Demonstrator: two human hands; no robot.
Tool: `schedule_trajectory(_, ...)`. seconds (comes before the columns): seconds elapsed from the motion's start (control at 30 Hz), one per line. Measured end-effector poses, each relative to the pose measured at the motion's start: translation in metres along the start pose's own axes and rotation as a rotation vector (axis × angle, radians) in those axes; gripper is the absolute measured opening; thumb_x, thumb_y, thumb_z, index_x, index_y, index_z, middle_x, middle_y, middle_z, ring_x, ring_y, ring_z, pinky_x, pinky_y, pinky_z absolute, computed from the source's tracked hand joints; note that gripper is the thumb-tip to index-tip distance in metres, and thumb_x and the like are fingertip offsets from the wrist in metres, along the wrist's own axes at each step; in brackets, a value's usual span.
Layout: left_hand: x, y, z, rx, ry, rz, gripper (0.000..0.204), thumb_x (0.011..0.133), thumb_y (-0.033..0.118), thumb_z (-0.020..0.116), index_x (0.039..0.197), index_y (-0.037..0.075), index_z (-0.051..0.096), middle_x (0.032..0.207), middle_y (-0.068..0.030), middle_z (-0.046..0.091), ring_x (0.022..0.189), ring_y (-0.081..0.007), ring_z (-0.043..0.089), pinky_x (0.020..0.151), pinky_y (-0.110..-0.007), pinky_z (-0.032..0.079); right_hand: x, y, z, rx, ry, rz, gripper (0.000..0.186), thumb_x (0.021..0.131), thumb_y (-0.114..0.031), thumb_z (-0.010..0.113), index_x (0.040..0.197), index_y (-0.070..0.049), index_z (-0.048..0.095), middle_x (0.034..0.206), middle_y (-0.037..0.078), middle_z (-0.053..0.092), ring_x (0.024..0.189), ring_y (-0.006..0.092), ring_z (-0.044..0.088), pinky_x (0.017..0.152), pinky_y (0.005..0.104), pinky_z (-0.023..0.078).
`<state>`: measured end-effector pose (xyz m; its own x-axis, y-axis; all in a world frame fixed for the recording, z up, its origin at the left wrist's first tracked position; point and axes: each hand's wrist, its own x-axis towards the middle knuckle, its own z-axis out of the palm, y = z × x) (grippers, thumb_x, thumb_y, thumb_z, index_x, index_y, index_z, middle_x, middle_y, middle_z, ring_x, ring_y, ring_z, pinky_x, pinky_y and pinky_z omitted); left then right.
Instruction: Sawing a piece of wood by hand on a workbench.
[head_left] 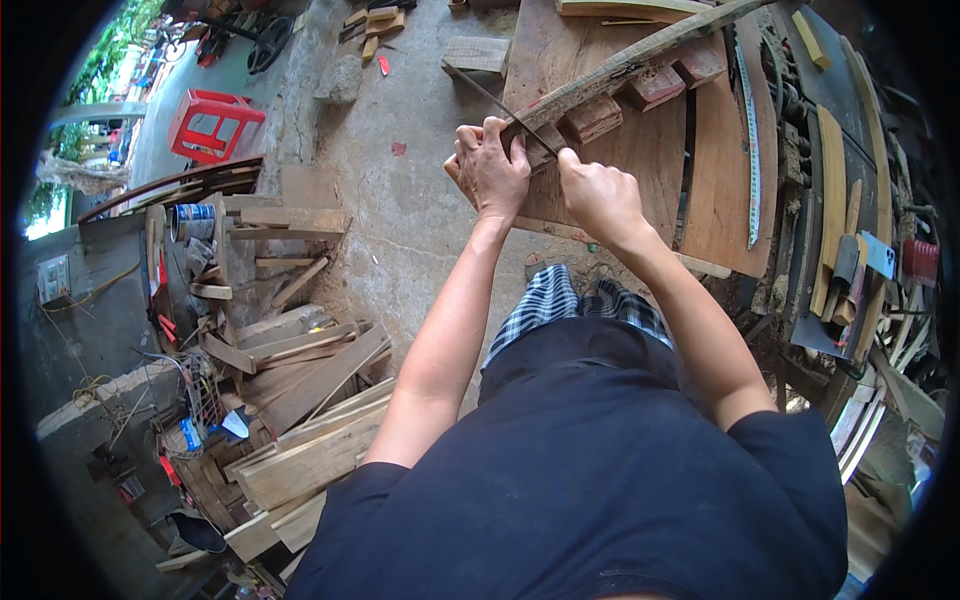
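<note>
My left hand (490, 172) is closed on the near end of a long weathered wooden strip (630, 55), which lies diagonally beside several reddish, worn wooden blocks (655, 85) on a plywood work surface (635, 165). My right hand (598, 200) is wrapped round the near end of a long, thin dark blade (490, 94), perhaps a saw; its handle is hidden in the fingers. The blade crosses the strip just right of my left fingers, its far end reaching toward a pale wood block (475, 55).
A red plastic stool (215, 128) stands at upper left. Piled planks and offcuts (310, 450) fill the lower left, with a paint can (193, 224) above them. A metal ruler (750, 165) lies at right, near narrow boards (828, 200) and a light blue phone (878, 255).
</note>
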<state>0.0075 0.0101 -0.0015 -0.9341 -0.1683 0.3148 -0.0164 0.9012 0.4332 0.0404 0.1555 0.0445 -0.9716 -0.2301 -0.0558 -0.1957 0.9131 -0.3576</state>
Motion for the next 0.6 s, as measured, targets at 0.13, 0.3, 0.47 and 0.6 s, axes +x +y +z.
schedule_trajectory(0.13,0.001,0.009,0.0,-0.013,0.003,0.018,0.025,0.08,0.031,0.067,0.1,0.019,0.056,0.096,-0.0047,0.049,0.096,-0.0237,0.051,0.082,-0.039,0.032,0.023,0.004,0.005,-0.004,0.007,0.013,0.012,0.086,-0.012,0.049,0.093,-0.004,0.054,0.076,0.021,0.068,0.071,0.0359,0.069,0.06,0.0465,0.055)
schedule_trajectory(0.3,0.002,0.005,0.001,-0.05,-0.003,-0.002,0.024,0.081,0.03,0.067,0.099,0.018,0.056,0.096,-0.0046,0.048,0.095,-0.0234,0.05,0.082,-0.039,0.031,0.036,-0.005,0.009,0.056,0.06,-0.031,0.012,0.086,-0.011,0.047,0.094,-0.003,0.051,0.075,0.023,0.067,0.071,0.0387,0.068,0.061,0.049,0.054)
schedule_trajectory(0.47,-0.002,0.001,0.001,0.004,-0.002,0.006,0.025,0.081,0.031,0.067,0.1,0.019,0.057,0.096,-0.0048,0.048,0.096,-0.0237,0.05,0.083,-0.039,0.031,0.003,0.001,-0.005,-0.017,-0.044,0.015,0.011,0.086,-0.012,0.048,0.093,-0.004,0.051,0.075,0.023,0.067,0.072,0.0378,0.068,0.061,0.0491,0.054)
schedule_trajectory(0.6,0.003,0.009,0.001,-0.033,0.009,0.036,0.023,0.082,0.031,0.066,0.1,0.019,0.057,0.096,-0.005,0.048,0.096,-0.0238,0.05,0.082,-0.039,0.031,0.043,-0.009,0.003,-0.005,0.049,-0.002,0.013,0.086,-0.013,0.048,0.092,-0.004,0.057,0.078,0.019,0.069,0.074,0.0324,0.07,0.06,0.0435,0.056)
